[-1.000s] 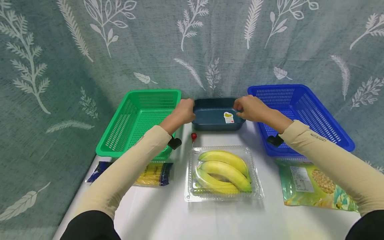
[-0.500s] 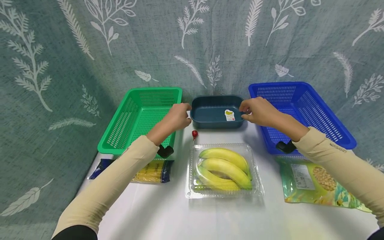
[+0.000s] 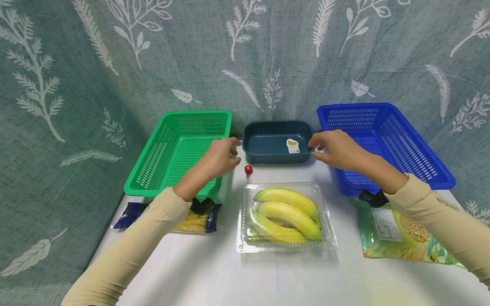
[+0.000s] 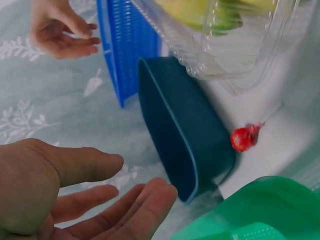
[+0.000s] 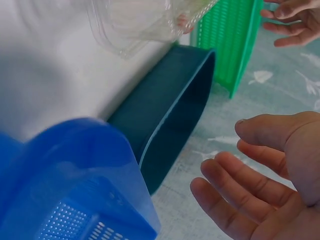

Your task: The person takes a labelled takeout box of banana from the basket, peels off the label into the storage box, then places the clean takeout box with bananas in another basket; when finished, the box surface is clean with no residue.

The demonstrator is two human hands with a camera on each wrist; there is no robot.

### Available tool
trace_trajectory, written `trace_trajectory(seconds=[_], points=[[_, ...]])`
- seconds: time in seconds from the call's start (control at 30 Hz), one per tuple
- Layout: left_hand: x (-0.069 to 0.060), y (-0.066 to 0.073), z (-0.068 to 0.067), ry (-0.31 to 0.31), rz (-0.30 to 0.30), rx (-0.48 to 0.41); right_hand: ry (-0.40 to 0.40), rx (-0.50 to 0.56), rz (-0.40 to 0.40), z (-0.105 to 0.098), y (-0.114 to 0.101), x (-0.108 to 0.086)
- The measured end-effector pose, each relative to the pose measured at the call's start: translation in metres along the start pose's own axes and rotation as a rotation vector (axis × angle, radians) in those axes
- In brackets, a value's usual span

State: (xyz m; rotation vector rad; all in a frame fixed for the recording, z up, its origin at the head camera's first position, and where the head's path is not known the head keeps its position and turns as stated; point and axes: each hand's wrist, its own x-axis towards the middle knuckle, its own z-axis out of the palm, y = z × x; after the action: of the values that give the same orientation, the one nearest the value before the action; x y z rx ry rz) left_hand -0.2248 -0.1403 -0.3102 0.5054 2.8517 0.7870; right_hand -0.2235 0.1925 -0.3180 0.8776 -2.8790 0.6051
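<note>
A dark teal oblong tray (image 3: 264, 156) with a banana sticker (image 3: 292, 146) inside stands at the back, between two baskets. My left hand (image 3: 219, 157) hovers over the right side of the green basket (image 3: 153, 148), just left of the tray, fingers relaxed and holding nothing. On the other side, my right hand (image 3: 334, 146) is by the tray's right end, near the blue basket (image 3: 421, 153). In the right wrist view the right hand's fingers (image 5: 245, 182) are spread, apart from the tray (image 5: 160, 95). The left wrist view shows a gap between left thumb and fingers.
In front of the tray lies a red lollipop (image 3: 248, 170). Nearer stands a clear plastic box (image 3: 287, 219) of bananas. A pack of yellow noodles (image 3: 195, 221) lies before the green basket, and a green bag (image 3: 386, 238) before the blue one. A patterned curtain (image 3: 268, 55) hangs behind.
Both hands have come off the tray's ends and drawn apart, the left one to the left and down, the right one to the right. The tray stays between the baskets.
</note>
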Motion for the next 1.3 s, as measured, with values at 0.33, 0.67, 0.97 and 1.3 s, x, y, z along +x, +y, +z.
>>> trace_trajectory(seconds=[0.33, 0.67, 0.97, 1.3], points=[[-0.026, -0.006, 0.001, 0.044, 0.048, -0.066, 0.043, 0.039, -0.002, 0.000, -0.009, -0.021], [-0.054, -0.007, 0.009, 0.057, 0.081, -0.141, 0.081, 0.069, 0.005, 0.005, -0.021, -0.042], [-0.076, 0.000, 0.029, 0.053, 0.087, -0.147, 0.139, 0.091, -0.026, 0.017, -0.031, -0.064], [-0.104, -0.003, 0.048, 0.065, 0.071, -0.143, 0.171, 0.096, -0.022, 0.031, -0.042, -0.086]])
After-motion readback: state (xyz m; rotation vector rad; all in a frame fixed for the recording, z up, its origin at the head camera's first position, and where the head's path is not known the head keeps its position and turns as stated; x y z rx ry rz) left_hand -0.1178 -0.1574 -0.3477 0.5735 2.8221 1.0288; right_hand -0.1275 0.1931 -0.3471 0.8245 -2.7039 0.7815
